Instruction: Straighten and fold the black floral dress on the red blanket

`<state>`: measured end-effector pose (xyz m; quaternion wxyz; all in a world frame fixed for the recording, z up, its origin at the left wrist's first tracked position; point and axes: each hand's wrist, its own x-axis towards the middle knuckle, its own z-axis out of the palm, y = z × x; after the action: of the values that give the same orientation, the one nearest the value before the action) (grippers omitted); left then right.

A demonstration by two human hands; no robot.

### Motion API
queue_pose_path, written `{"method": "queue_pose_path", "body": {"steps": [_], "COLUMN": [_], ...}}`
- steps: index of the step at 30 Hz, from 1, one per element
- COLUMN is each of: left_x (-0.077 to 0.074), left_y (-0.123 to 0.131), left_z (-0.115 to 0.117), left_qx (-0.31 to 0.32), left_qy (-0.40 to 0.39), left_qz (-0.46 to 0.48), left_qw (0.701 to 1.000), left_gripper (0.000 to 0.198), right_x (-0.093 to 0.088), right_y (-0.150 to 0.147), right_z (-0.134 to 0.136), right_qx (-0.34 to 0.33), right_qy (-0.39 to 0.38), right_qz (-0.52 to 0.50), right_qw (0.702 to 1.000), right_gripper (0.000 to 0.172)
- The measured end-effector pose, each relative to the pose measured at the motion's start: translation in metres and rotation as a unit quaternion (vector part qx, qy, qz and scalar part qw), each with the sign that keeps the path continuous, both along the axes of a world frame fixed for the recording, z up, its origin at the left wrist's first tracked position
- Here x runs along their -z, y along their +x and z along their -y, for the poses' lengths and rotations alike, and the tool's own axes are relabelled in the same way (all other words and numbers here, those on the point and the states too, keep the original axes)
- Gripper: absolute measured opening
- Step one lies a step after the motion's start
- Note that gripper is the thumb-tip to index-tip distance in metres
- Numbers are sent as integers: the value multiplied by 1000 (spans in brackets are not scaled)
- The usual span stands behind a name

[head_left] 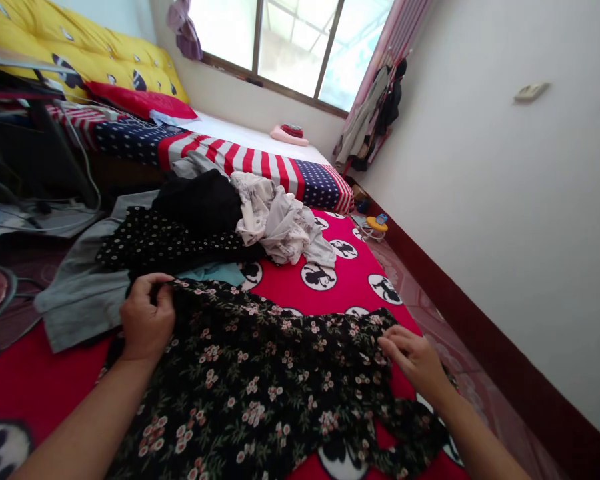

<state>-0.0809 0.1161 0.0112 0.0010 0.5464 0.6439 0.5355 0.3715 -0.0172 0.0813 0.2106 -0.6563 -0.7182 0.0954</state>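
Note:
A black floral garment (260, 380) is spread over a red blanket with round cartoon patches (300, 293). My left hand (149, 317) pinches its upper left corner between thumb and fingers. At the garment's upper right edge, my right hand (415, 360) grips the cloth with closed fingertips. The fabric stretches between both hands, its far edge sagging slightly. A strip of the same cloth, perhaps a sleeve (410, 427), lies below my right hand. Just beyond my left hand is a heap of clothes, with a black dotted piece (155, 240) and grey trousers (85, 287).
Black cloth (200, 200) and pale printed clothes (275, 217) top the heap. Behind stands a bed with a stars-and-stripes cover (215, 150). A desk (30, 127) with cables is at left. Clothes hang (375, 110) by the window, and a small yellow stool (377, 225) stands near the wall.

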Motion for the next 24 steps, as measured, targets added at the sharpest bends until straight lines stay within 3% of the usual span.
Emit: {"method": "queue_pose_path", "body": {"steps": [3,5,10,12,14,17,20,22,24], "left_x": [0,-1,-1,0,1,1,0,0,0], "left_y": [0,-1,-2,-3,-3,-2,-1,-1,-1], "left_z": [1,1,1,1,1,0,0,0,0], "left_qx": [-5,0,11,14,16,31,52,63,66], "left_qy": [-2,-6,-12,-16,-17,-17,-20,-18,-14], "left_qz": [0,-2,-12,-9,1,5,-1,-6,-7], "left_qw": [1000,1000,1000,1000,1000,999,998,998,998], "left_gripper": [19,19,19,19,19,18,17,16,16], "right_x": [-7,-3,19,22,17,2,-15,-25,-31], "right_y": [-13,-23,-38,-39,-35,-24,-12,-3,8], "right_z": [-27,-50,-94,-101,-101,-93,-79,-69,-61], "right_qx": [54,64,78,77,77,137,191,180,120], "right_qy": [65,57,-76,-129,-141,-53,129,212,219], "right_qz": [-52,-58,80,138,134,37,-51,-33,43], "right_qw": [995,995,991,979,978,988,972,960,967], "right_gripper": [30,25,27,23,14,12,19,24,28]}}
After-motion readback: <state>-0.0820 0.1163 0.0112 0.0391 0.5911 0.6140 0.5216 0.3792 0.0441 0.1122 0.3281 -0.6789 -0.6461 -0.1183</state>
